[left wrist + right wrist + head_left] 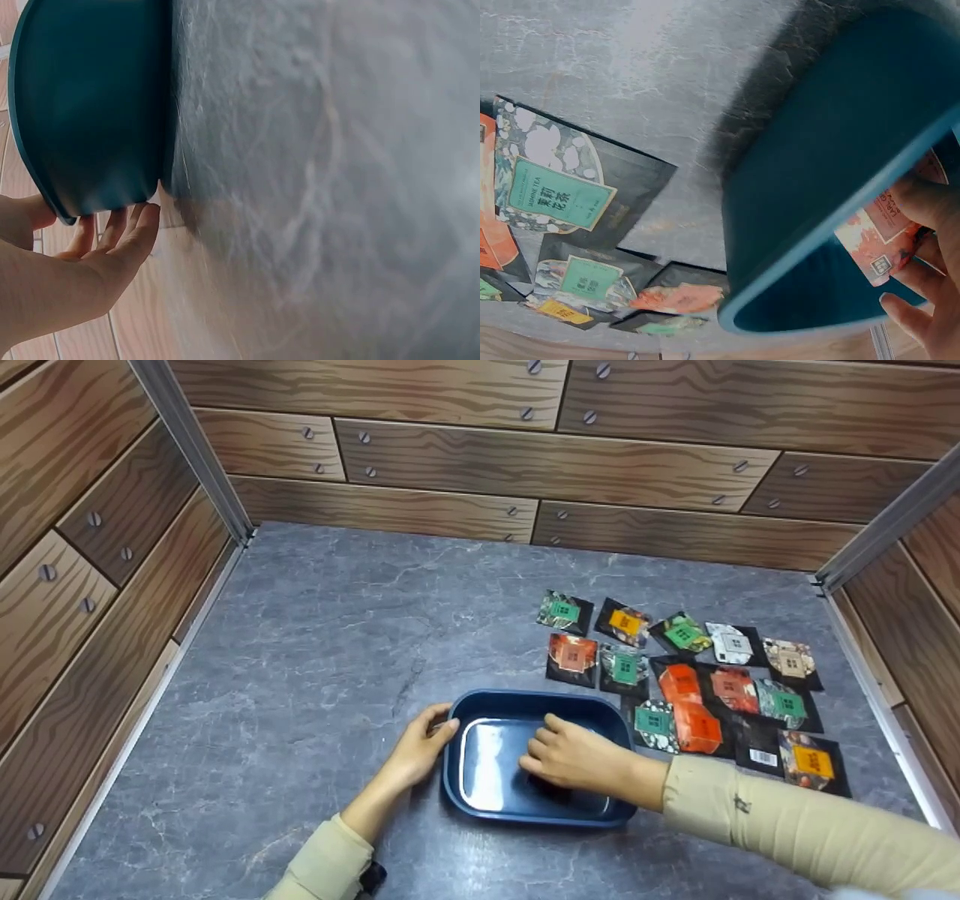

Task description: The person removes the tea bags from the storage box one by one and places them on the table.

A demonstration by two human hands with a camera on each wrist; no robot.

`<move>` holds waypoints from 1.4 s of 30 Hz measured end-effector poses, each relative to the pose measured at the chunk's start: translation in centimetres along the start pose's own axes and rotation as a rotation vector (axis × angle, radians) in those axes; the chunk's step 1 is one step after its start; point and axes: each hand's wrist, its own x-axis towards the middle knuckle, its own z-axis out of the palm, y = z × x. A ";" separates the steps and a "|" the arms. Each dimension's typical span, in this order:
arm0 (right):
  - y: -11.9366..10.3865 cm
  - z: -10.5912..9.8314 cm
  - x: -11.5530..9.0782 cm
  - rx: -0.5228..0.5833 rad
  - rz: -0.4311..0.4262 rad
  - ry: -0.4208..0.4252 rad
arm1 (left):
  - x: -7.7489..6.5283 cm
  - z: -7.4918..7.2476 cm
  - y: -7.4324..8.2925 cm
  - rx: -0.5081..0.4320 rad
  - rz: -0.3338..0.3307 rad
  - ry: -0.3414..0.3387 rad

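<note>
A dark blue rectangular tub [486, 757] stands on the grey marbled surface. My left hand [416, 746] grips its left end, thumb over the rim and fingers along the outer wall, as the left wrist view of the tub [90, 112] shows. Inside the tub's right half is my right hand [570, 754], knuckles up. It pinches a tea sachet [881, 232] with a reddish printed label, seen in the right wrist view; from the head, only a dark patch shows under that hand. Whether the sachet touches the tub floor I cannot tell.
Several tea sachets lie right of and behind the tub, some overlapping: a jasmine tea sachet [655, 725], bright orange ones [697, 726], a yellow-labelled one [814, 763] and a barcode-side-up one [761, 754]. Wood-patterned walls [435, 457] enclose the surface at the back and sides.
</note>
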 end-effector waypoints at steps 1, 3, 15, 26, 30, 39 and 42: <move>0.2 -0.3 -0.1 0.010 0.004 0.004 | 0.0 0.0 0.0 0.001 -0.002 0.003; 0.6 -1.0 -0.2 0.034 0.017 0.009 | 0.0 0.0 0.0 0.001 -0.006 0.008; 2.2 -4.1 -2.9 0.277 0.353 0.172 | 0.1 0.1 0.1 -0.003 -0.016 0.023; 2.2 -5.4 -6.6 0.402 0.672 0.336 | 0.1 0.1 -0.1 -0.008 0.003 0.014; 2.6 -5.8 -8.3 0.417 0.785 0.368 | 0.0 0.1 -0.2 -0.021 0.014 0.008; 2.6 -6.2 -11.9 0.408 1.082 0.293 | 0.0 0.2 0.0 -0.023 -0.010 0.007; 2.3 -6.1 -12.8 0.437 1.191 0.215 | 0.0 0.2 0.0 -0.020 -0.012 0.006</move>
